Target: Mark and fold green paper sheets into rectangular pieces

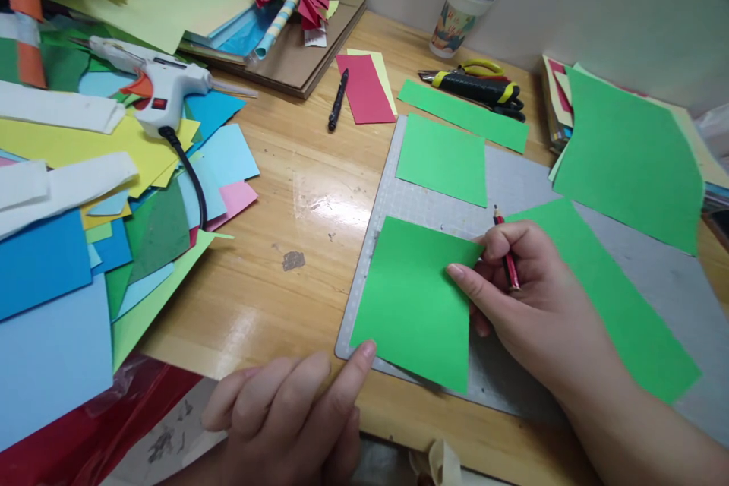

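Observation:
A square of green paper [418, 300] is tilted slightly above a grey cutting mat [444, 214]. My right hand [527, 296] pinches its right edge between thumb and fingers. A red and black pencil [509, 262] is tucked in the same hand's fingers, its dark tip pointing up. My left hand [290, 410] is at the paper's lower left corner, with the index fingertip touching it. The other left fingers are loosely bent and the thumb is partly hidden. Another green square [443, 159], a narrow green strip [464, 115] and a long green piece [620, 296] lie nearby.
Coloured paper scraps [45, 266] and a white glue gun [156, 83] fill the left. A pen [338, 100] lies beside red paper [367, 91]. Behind the mat are pliers [475, 83] and stacked cups [464, 7]. Green sheets [632, 152] top a pile at right.

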A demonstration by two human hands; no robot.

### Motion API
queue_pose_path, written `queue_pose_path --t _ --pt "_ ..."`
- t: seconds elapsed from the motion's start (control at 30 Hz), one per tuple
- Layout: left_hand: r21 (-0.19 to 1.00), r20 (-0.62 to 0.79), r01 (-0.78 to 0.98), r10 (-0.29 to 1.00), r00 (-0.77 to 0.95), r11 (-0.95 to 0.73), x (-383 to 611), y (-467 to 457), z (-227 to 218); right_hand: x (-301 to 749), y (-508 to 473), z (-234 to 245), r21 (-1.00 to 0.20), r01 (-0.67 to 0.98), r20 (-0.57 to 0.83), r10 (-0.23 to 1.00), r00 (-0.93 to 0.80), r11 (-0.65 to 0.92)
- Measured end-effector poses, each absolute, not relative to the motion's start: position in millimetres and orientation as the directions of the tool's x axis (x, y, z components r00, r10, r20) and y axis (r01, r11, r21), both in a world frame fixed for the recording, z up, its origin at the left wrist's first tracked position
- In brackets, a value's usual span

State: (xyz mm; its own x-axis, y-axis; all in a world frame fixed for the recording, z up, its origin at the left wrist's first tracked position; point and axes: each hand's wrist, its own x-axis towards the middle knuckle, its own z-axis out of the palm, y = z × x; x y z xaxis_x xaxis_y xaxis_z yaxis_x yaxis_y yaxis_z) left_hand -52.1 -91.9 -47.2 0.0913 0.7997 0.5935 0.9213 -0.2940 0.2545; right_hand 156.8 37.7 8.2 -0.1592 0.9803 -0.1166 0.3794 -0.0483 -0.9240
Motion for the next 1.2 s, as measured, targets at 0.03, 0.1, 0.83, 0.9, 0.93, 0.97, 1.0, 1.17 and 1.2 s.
queue_pose_path --t 0.03,0.1,0.83,0.9,0.93,0.97,1.0,1.17,1.2 --pt "0.256 0.597 0.922 0.797 0.086 -0.291 -51.7 -91.5 -47.0 156.8 37.6 8.4 -0.923 0.382 -0.118 0.980 -0.159 -0.049" --pt "0.262 0.603 0.922 0.794 0.076 -0.287 -51.2 -90.7 -46.0 156.4 37.9 8.7 -0.918 0.392 -0.129 0.980 -0.154 -0.060" --pt "0.213 0.540 0.941 0.834 0.112 -0.264 -51.3 -94.4 -41.2 156.6 41.4 5.5 -0.876 0.471 -0.155 0.985 -0.076 -0.102" --pt "0.217 0.547 0.940 0.830 0.106 -0.262 -51.3 -94.3 -41.2 156.4 42.4 5.4 -0.875 0.472 -0.165 0.984 -0.072 -0.112" --pt "0.222 0.547 0.940 0.831 0.101 -0.260 -51.1 -94.1 -41.1 156.2 42.9 5.3 -0.871 0.477 -0.169 0.983 -0.070 -0.115" --pt "0.226 0.548 0.940 0.831 0.096 -0.258 -50.9 -93.8 -40.9 156.0 43.3 5.3 -0.867 0.484 -0.170 0.983 -0.068 -0.117" --pt "0.227 0.549 0.940 0.831 0.092 -0.254 -50.7 -93.6 -40.7 155.8 43.6 5.2 -0.864 0.491 -0.168 0.984 -0.066 -0.114" --pt "0.233 0.544 0.938 0.834 0.093 -0.257 -49.9 -93.2 -40.4 154.8 43.9 4.8 -0.856 0.505 -0.167 0.984 -0.058 -0.116" --pt "0.234 0.544 0.937 0.834 0.094 -0.259 -49.7 -93.1 -40.6 154.6 44.0 4.7 -0.856 0.503 -0.170 0.984 -0.057 -0.119"
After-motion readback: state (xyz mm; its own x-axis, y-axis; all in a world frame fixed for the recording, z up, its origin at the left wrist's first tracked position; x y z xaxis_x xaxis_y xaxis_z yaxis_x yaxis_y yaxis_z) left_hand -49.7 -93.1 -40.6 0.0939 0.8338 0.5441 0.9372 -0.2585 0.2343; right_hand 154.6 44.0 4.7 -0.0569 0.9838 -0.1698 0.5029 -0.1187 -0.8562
